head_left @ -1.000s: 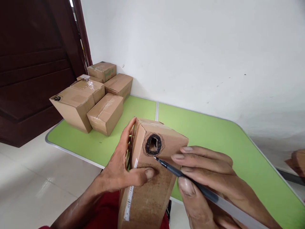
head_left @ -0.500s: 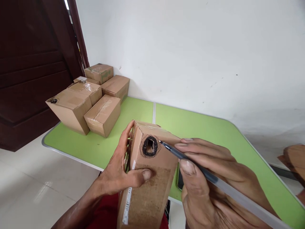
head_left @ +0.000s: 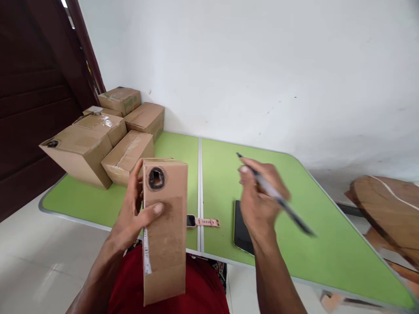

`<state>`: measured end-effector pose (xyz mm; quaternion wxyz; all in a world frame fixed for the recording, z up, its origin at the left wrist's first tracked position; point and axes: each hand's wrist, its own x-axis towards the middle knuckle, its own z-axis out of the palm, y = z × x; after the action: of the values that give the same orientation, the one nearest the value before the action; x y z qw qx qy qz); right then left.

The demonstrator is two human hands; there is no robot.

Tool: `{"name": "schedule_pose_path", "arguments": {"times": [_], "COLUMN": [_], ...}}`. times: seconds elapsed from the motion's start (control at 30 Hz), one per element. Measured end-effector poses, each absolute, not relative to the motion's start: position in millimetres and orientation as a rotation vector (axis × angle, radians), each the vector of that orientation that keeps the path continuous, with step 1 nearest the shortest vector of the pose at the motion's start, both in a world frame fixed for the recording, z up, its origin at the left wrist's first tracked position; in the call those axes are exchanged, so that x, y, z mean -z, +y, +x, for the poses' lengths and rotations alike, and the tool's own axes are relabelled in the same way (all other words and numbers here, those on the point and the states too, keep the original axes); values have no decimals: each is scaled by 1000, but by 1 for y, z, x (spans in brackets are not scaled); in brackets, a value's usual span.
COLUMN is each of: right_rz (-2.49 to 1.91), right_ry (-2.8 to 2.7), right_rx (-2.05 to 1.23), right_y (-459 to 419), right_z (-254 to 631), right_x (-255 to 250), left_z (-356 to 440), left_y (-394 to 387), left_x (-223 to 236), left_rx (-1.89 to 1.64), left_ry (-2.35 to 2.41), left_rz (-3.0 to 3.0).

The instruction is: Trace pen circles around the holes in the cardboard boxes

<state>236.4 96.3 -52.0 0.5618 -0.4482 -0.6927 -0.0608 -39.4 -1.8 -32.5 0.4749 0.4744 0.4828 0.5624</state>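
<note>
1. Cardboard box (head_left: 166, 244) is what we hold upright before us, in front of the green table's (head_left: 222, 179) near edge and over our red clothing (head_left: 206, 292).
2. Our left hand (head_left: 128, 223) clasps its left side, thumb pressed on the facing panel and fingers wrapped behind.
3. Our right hand (head_left: 262, 205) pinches a pen (head_left: 276, 196), blurred, above the table; the tip is well apart from the box.
4. Around us, taped cartons (head_left: 94, 174) crowd the table's left end, near a dark red door (head_left: 29, 100); a white wall (head_left: 212, 65) backs the table.
5. Our box hides part of a pink-strapped smartwatch (head_left: 208, 222), and our right arm covers part of a smartphone (head_left: 241, 229).
6. As for looks, our box is tall, narrow and plain brown, with a darker, stained patch midway.
7. Near its top left corner we see a small hole (head_left: 156, 178) ringed in thick black, thin loops scribbled round it.
8. White label (head_left: 147, 253) runs along the lower left edge.
</note>
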Motion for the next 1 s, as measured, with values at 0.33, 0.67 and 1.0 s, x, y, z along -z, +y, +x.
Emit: {"name": "schedule_pose_path", "arguments": {"times": [0.33,0.67,1.0], "right_rz": [-1306,-1789,-2688], "right_ry": [-2652,-2489,-1409], "right_rx": [190,34,-367], "right_y": [175,144,19], "right_z": [283,275,287], "right_x": [172,155,140], "left_z": [-34,-26,-17], "left_y": [1,7,2], "left_x": [43,44,35], "left_rx": [-1364,-1357,-1350], "left_ry": [1167,1133,1131], "left_rz": [1113,1121,1078]}}
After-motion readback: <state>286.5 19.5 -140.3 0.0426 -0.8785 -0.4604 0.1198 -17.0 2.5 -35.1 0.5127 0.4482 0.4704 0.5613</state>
